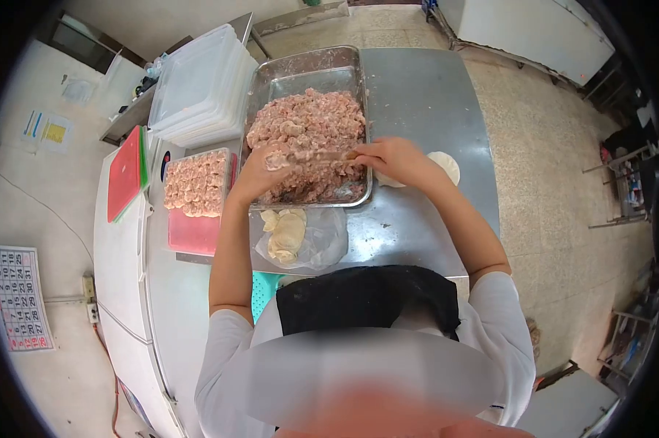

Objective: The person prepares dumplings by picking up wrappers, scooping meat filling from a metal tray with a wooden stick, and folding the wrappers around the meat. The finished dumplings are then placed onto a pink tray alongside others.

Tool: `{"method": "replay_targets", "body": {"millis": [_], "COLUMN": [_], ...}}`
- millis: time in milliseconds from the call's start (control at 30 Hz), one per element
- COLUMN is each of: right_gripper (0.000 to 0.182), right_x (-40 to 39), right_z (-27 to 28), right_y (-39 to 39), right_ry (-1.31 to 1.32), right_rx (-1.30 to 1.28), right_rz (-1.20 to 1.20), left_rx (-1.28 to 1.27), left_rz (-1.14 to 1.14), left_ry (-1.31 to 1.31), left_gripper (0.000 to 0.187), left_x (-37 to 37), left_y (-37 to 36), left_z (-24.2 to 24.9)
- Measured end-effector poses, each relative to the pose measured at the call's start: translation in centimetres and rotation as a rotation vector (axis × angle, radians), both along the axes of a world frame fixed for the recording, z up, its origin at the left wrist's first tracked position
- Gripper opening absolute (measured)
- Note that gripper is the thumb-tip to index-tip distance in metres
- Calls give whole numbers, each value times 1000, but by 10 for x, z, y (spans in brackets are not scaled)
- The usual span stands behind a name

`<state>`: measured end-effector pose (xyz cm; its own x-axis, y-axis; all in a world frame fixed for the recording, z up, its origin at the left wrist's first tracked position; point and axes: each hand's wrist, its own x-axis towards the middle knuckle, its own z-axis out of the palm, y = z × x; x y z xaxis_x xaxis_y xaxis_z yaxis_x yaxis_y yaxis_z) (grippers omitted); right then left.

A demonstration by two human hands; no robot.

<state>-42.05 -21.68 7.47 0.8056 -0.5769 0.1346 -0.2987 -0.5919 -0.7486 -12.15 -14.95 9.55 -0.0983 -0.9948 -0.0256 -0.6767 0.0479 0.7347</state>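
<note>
A deep metal tray (364,87) holds a large heap of ground meat (307,120). My left hand (266,171) is over the tray's near left part, with meat at its curled fingers; whether it holds a wrapper cannot be seen. My right hand (391,159) is closed on the handle of a thin tool (322,156), which reaches left across the meat to my left hand. Pale round dough wrappers (445,168) lie on the metal table right of the tray, partly behind my right hand and forearm. More wrappers (287,237) rest on a clear plastic bag (326,241) in front of the tray.
Rows of filled pieces (196,182) sit in a container left of the tray, above a pink tray (192,232). Stacked translucent containers (201,84) stand behind them. Red and green boards (127,175) are at the far left. The metal table (431,95) extends right.
</note>
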Motion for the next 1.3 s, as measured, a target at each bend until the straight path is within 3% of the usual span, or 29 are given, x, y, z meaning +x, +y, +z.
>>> {"method": "replay_targets", "body": {"millis": [67,133,200,267,333,400,467,533,567,633,667,700,733,800,867,933,1000,1067,1133,1167,1233,1300], "right_gripper": [31,29,27,30,29,29,30,30,30,30,31,31,31,29,29,28,27,29,30,30,30,30], "right_x": [0,16,22,10,-8,-16,-16,7,15,20,22,20,23,29,48,63,69,91,127,148,187,209], "right_z": [23,4,-24,-43,-28,1,30,28,25,20,20,28,42,68,48,49,69,79,68,60,44,40], "right_y": [13,17,15,-7,-11,-4,14,29,36,38,35,30,39,64,71,74,73,88,108,116,131,131], "right_ry": [87,69,60,283,278,282,-96,-72,-53,-47,-50,121,125,205,190,177,97,152,-33,-26,71,58], "right_rx": [-293,-280,-261,-238,-207,-176,167,53,-59,10,73,-73,-80,-331,-305,-283,-414,-353,-330,-332,-94,-99], "right_rz": [-230,-205,-186,-277,-249,-222,-153,-84,-20,36,89,16,17,-181,-144,-106,-157,-178,-83,-80,-41,-28], "left_rx": [-37,-148,-65,9,-48,57,152,-240,-240,30,25,-36,-97,-79,-54,-91,-174,-252,-45,-47,66,-8], "left_rz": [122,68,30,-2,57,72,85,-195,-192,-191,-191,-159,-126,-75,-27,-100,-83,-75,29,31,64,133], "left_ry": [49,2,-78,-151,177,305,436,109,116,-48,-41,-11,15,109,209,20,28,24,282,289,230,215], "left_gripper": [23,22,25,30,40,45,51,49,49,48,48,47,45,45,45,44,42,40,42,42,39,39], "left_x": [1,-7,-1,4,6,-1,-8,-8,-5,0,2,4,9,26,42,48,71,98,116,129,160,200], "left_y": [-3,-5,-11,-8,8,25,31,33,34,39,42,46,48,48,53,60,71,82,101,106,119,132], "left_z": [-9,-9,-10,-12,-10,11,28,32,36,41,37,30,24,13,8,26,17,15,29,33,35,12]}}
